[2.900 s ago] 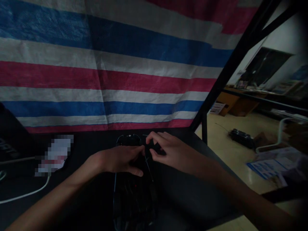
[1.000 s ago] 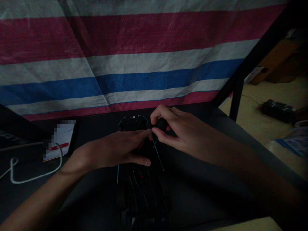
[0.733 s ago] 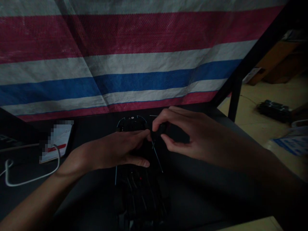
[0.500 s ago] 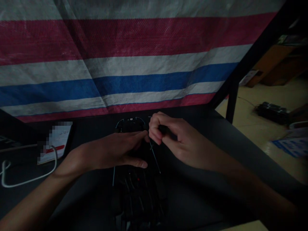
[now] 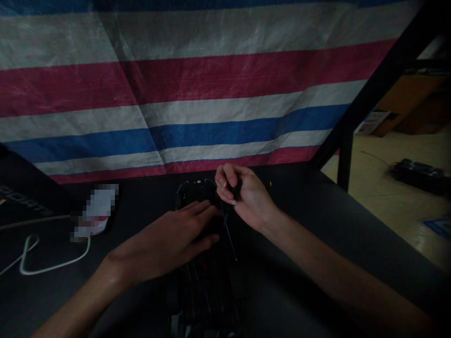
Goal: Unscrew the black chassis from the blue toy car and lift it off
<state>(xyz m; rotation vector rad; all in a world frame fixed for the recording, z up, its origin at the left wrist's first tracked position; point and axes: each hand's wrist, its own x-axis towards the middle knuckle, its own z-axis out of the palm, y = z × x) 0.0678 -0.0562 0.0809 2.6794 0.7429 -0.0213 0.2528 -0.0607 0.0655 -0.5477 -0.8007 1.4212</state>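
A long black device (image 5: 206,300) with thin light-blue edging and a small red spot lies on the dark table; it looks like a toy car chassis, though the dim light hides its kind. Across its middle rests my left hand (image 5: 169,234), fingers stretched over it and thumb apart. My right hand (image 5: 243,192) is curled above the far right edge of the device, its fingers closed around a small dark object (image 5: 235,188), largely hidden by the fingers. Behind that hand, a small yellow tip (image 5: 270,184) shows.
A phone (image 5: 95,211) with a white cable (image 5: 56,271) lies on the table (image 5: 303,234) to the left. Striped red, white and blue sheeting (image 5: 211,112) hangs behind. A black post (image 5: 345,159) stands at the right, with a dark object (image 5: 419,176) on the floor beyond.
The view has tilted up and shifted slightly left. My right hand has turned, showing more of its palm side, still curled. My left hand stays on the device with its fingers more bent.
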